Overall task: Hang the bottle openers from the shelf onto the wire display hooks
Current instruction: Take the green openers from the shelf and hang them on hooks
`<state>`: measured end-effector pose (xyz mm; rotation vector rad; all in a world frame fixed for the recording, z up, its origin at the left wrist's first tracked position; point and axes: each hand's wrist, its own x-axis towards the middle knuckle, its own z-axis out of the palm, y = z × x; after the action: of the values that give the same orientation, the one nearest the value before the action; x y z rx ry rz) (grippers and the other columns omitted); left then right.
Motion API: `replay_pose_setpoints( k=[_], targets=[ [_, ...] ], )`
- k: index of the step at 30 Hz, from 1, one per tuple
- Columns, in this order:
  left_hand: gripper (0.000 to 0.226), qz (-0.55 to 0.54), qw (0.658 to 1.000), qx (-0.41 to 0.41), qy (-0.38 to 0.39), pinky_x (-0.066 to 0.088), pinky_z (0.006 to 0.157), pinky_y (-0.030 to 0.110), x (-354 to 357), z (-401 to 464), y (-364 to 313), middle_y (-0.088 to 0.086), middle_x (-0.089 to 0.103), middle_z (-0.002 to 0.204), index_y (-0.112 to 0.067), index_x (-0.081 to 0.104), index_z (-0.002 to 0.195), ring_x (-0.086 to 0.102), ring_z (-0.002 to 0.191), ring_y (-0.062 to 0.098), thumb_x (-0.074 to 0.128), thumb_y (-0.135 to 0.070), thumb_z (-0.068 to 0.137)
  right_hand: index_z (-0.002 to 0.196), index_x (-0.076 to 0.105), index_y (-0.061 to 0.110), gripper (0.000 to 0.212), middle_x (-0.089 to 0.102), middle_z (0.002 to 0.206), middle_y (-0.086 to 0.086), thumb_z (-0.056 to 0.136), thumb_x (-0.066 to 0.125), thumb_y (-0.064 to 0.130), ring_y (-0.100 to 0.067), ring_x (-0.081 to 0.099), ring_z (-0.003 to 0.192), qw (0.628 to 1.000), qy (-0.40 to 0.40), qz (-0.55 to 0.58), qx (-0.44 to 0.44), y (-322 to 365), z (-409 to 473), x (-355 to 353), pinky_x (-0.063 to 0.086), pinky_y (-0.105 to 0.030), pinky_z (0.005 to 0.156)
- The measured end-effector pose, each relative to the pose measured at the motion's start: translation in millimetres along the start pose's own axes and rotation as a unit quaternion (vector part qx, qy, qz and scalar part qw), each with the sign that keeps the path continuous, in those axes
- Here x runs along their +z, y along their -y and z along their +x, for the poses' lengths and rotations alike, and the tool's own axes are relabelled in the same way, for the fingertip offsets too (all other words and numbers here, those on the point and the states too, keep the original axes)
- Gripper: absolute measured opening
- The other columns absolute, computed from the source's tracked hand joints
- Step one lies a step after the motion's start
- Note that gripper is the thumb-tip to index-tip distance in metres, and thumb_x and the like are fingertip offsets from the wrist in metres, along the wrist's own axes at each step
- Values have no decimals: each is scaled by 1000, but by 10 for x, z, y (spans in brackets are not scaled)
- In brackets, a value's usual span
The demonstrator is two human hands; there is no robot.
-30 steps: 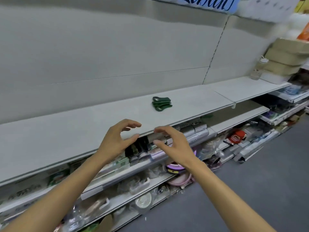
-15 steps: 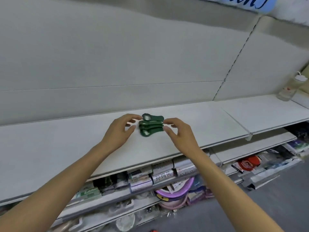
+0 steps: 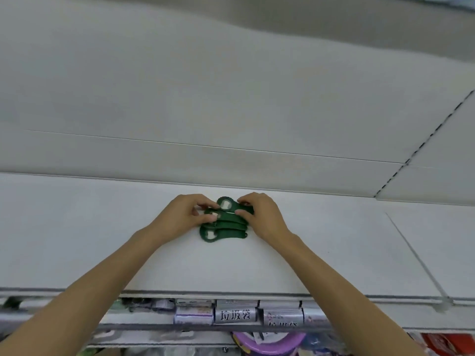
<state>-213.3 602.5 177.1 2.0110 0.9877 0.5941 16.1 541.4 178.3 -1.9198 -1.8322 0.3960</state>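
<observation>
Hands now on the stack of green bottle openers [image 3: 224, 223].
Left hand [image 3: 180, 217] and right hand [image 3: 262, 215], apart a second ago, each pinch the pile's ends on the shelf [image 3: 102, 240]; hanging not yet begun.

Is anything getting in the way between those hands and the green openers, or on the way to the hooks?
Nothing blocks the hands: the left hand and right hand already grip the green bottle openers on the white shelf. No wire hooks are in view, so that route cannot be judged.
</observation>
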Motion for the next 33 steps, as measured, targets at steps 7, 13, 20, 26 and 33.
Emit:
replay_pose_setpoints(
  k=[7,13,20,26,33],
  targets=[
    [16,57,998,16,-22,45,76,13,93,37,-29,-18,71,102,-33,77,99,62,84,8,80,-26,85,116,69,12,25,63,113,-5,99,60,29,-24,56,111,987,66,-118,-80,-45,271,-65,50,-38,87],
    [16,94,989,-37,-104,52,77,23,188,59,-139,-16,73,87,-31,71,89,66,81,5,59,-32,100,107,67,1,23,64,106,-15,95,48,7,-34,58,101,988,53,-129,-67,-40,378,-44,43,-37,73],
    [25,-63,963,-92,-244,52,63,27,177,19,-252,-2,70,83,-14,54,89,72,65,13,48,-33,105,111,66,4,27,66,105,-13,91,49,0,-31,60,96,996,48,-49,-55,-100,437,-127,46,-38,79],
    [24,-338,879,-144,-305,46,47,23,16,-147,-366,1,61,78,-7,61,94,70,61,23,56,-29,102,108,67,6,23,61,88,-2,92,52,1,-21,53,78,996,8,47,-73,14,423,-164,36,-30,67],
    [7,-458,811,-158,-329,58,67,17,-221,-489,-227,4,64,85,-12,67,98,68,67,10,70,-10,91,105,69,12,18,62,81,3,94,57,4,-10,50,67,984,-1,142,-107,462,431,-90,41,-21,62]
  ],
)
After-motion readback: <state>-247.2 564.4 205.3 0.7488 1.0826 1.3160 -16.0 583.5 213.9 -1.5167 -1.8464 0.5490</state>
